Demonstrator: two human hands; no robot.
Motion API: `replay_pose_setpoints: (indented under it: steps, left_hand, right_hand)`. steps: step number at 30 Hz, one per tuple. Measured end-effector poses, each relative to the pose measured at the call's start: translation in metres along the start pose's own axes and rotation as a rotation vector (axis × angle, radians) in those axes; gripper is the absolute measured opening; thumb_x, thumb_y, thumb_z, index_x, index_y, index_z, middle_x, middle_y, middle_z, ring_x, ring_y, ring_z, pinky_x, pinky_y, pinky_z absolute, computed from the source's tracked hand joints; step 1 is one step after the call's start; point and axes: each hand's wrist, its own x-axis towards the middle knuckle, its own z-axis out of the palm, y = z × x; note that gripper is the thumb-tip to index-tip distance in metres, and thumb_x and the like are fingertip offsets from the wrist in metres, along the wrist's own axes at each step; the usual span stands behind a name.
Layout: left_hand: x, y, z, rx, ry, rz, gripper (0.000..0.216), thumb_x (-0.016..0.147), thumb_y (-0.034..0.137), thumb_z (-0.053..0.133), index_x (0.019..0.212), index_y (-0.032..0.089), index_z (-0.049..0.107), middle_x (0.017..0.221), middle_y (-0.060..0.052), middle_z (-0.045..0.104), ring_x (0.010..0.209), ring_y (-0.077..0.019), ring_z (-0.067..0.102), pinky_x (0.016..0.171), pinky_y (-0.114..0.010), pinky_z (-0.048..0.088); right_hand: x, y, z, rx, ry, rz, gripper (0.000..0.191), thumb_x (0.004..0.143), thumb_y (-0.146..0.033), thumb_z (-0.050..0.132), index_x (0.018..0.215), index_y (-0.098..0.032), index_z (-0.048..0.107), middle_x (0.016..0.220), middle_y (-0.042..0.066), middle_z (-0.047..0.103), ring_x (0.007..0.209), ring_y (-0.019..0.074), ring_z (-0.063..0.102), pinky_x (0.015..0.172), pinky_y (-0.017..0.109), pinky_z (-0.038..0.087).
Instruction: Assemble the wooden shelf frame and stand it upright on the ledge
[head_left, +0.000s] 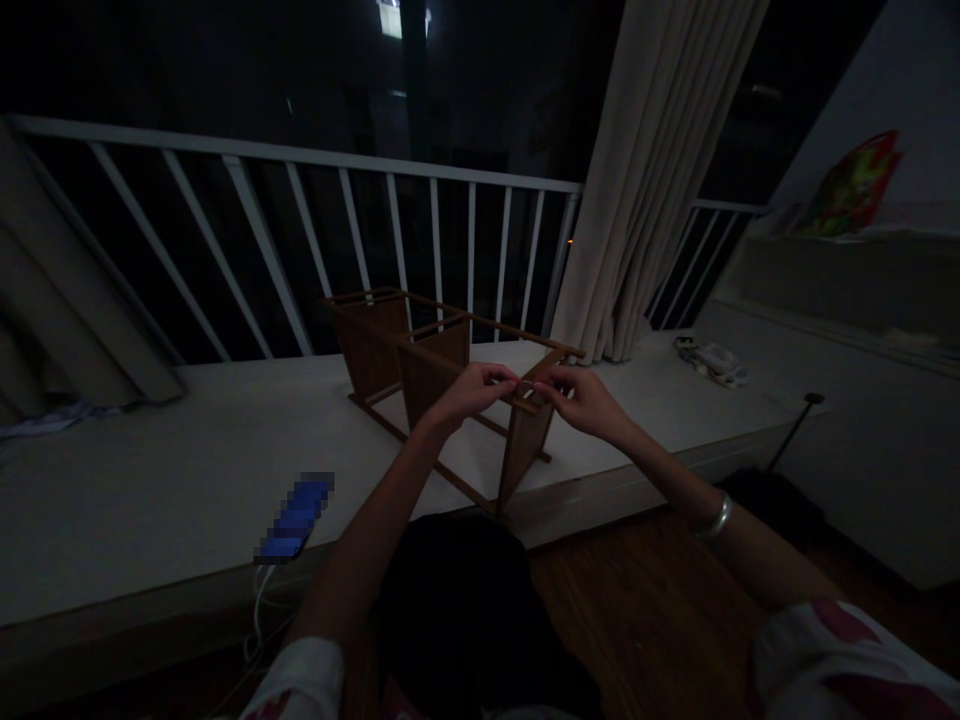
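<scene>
A small wooden shelf rack (435,350) lies on its side on the white window ledge. My left hand (480,388) is at the near right end of the rack, thumb and fingers pinched together. My right hand (581,398) faces it from the other side, also in a pinch. A thin, pale, thread-like piece (528,383) spans the small gap between the fingertips, just above the rack's end rail. The light is too dim to tell its kind, and the fingers cover its ends.
A phone (296,515) with a white cable (259,605) lies on the ledge (187,480) at left. White railings (435,240) and a curtain (637,170) stand behind the rack. Further right are a bundle of straps (712,362) and a dark long-handled object (791,440).
</scene>
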Motion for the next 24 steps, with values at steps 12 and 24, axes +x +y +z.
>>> replay_pose_setpoints:
  steps: [12,24]
  left_hand:
    - [0.0008,-0.0016,-0.0003,0.033,0.001,0.023,0.022,0.069,0.027,0.054,0.078,0.01,0.065,0.073,-0.005,0.063,0.068,-0.0112,0.054,0.063,-0.022,0.04]
    - [-0.0063,0.0062,-0.0009,0.071,-0.037,-0.009,0.02,0.064,0.024,0.06,0.077,0.01,0.064,0.074,-0.005,0.063,0.066,-0.0104,0.055,0.06,-0.021,0.041]
  right_hand:
    - [-0.0006,-0.0053,-0.0015,-0.002,-0.04,0.003,0.026,0.08,-0.034,0.045,0.077,-0.013,0.06,0.063,0.002,0.057,0.055,0.0094,0.046,0.052,0.021,0.033]
    - [-0.001,-0.0002,0.0006,-0.001,-0.035,-0.004,0.025,0.079,-0.033,0.046,0.075,-0.013,0.061,0.064,0.002,0.058,0.057,0.0104,0.048,0.053,0.022,0.034]
